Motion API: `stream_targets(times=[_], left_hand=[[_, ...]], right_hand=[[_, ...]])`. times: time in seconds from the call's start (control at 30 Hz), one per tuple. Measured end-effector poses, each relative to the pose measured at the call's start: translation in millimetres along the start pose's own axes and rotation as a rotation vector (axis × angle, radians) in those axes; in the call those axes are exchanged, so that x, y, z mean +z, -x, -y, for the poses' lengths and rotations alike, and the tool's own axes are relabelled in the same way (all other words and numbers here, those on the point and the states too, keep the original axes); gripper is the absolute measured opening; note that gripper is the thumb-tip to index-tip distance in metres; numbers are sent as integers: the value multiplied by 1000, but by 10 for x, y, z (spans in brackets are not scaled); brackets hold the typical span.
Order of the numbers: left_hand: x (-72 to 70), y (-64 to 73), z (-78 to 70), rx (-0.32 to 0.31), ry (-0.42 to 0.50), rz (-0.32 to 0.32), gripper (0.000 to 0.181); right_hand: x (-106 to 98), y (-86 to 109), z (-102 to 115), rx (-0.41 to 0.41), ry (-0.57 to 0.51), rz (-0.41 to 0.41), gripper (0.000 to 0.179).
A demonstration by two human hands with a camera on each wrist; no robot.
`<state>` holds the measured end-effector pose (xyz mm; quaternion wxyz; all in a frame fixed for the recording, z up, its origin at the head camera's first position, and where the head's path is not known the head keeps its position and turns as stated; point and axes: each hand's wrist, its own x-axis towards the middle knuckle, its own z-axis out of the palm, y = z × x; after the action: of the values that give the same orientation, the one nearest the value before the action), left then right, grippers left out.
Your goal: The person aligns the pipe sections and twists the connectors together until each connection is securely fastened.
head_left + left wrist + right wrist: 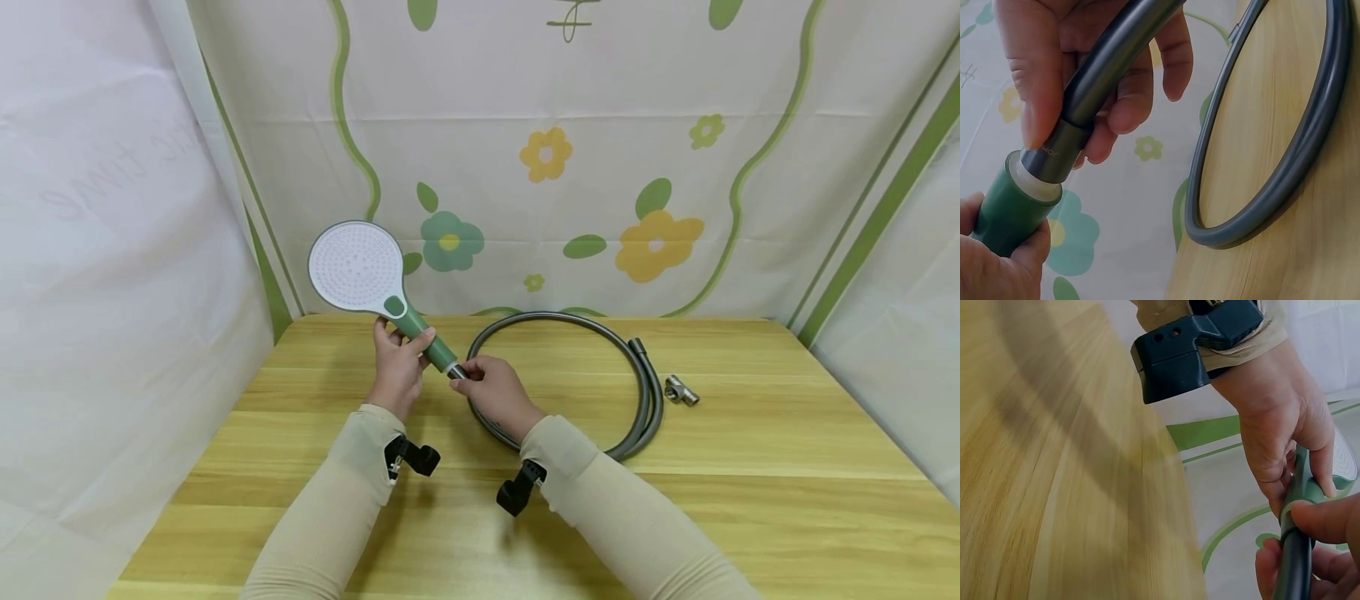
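My left hand (pixel 397 367) grips the green handle of a shower head (pixel 356 267), which has a round white spray face and is tilted up to the left above the table. At the handle's lower end, my right hand (pixel 497 392) pinches the dark grey end fitting (pixel 1057 150) of a shower hose (pixel 555 317). In the left wrist view, that fitting sits over the white threaded end (pixel 1038 184) of the handle. From there the hose runs up past the right fingers, and its rest lies coiled on the table.
A small metal tee connector (pixel 681 390) lies right of the coil, near the hose's other end fitting (pixel 637 345). The wooden table (pixel 787 517) meets a flower-printed cloth (pixel 480 167) at its back. White cloth (pixel 112 292) hangs on the left.
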<state>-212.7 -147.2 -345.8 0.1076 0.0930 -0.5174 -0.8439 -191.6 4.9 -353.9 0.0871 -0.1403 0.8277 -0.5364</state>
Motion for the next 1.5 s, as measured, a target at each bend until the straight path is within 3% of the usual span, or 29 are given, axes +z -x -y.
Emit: stream_targets(times=[0.33, 0.63, 0.87, 1.07, 1.27, 1.5], left_hand=[[-11, 0, -5, 2, -3, 18, 82], [-10, -2, 0, -7, 9, 21, 82], [-12, -8, 4, -9, 21, 22, 82], [-21, -2, 4, -8, 41, 22, 85], [-30, -3, 8, -9, 31, 22, 85], [-14, -5, -9, -14, 40, 12, 84]], right_hand=[[10, -41, -28, 101, -186, 57, 25], [-13, -57, -35, 172, -258, 99, 27], [-19, -89, -46, 194, -254, 112, 27], [-28, -56, -40, 138, -145, 107, 30], [-40, 16, -15, 13, 75, 56, 38], [-15, 68, 1, -122, 262, -27, 35]])
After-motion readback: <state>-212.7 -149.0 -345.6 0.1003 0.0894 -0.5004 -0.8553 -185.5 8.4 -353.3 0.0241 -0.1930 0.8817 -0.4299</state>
